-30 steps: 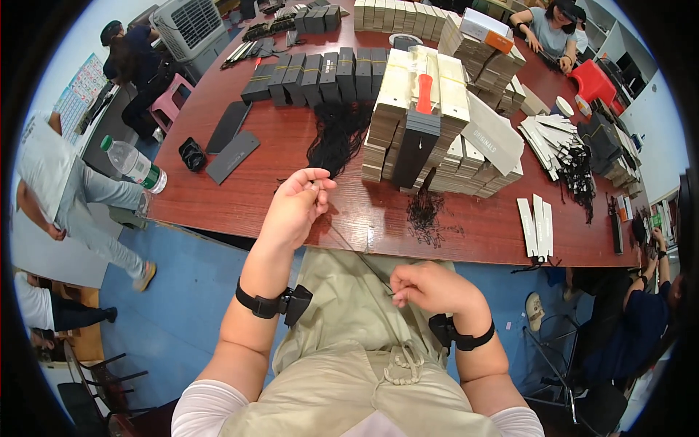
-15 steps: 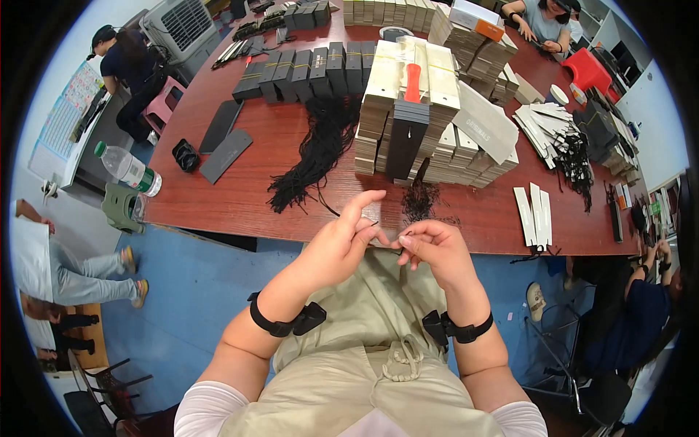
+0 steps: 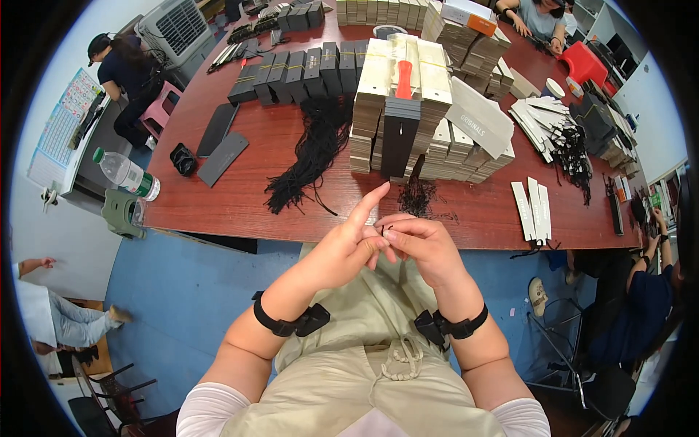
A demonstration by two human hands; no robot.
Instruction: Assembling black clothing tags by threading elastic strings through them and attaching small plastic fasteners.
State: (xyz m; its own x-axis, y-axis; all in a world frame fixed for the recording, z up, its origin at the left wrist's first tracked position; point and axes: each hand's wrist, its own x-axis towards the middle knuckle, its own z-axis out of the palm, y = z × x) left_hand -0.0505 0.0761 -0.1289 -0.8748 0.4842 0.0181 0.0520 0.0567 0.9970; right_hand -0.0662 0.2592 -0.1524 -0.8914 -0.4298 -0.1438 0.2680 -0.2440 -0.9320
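Red-brown worktop [image 3: 247,197] in a busy workroom with a blue floor [image 3: 189,291].

Stacks of cream tags [image 3: 429,109] crowd the worktop's middle, dark tags [image 3: 306,69] line its far left, and a black cord bundle [image 3: 313,156] trails toward the near edge. Off that near edge, the left hand [image 3: 346,251] and right hand [image 3: 422,244] meet, pressed together, pinching a thin black cord [image 3: 384,231], the left forefinger pointing up.

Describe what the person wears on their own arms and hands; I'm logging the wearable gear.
Both hands are bare, without gloves. The left hand and right hand each have a black wrist strap carrying a small black boxy module: left strap, right strap. White short sleeves cover the upper arms.
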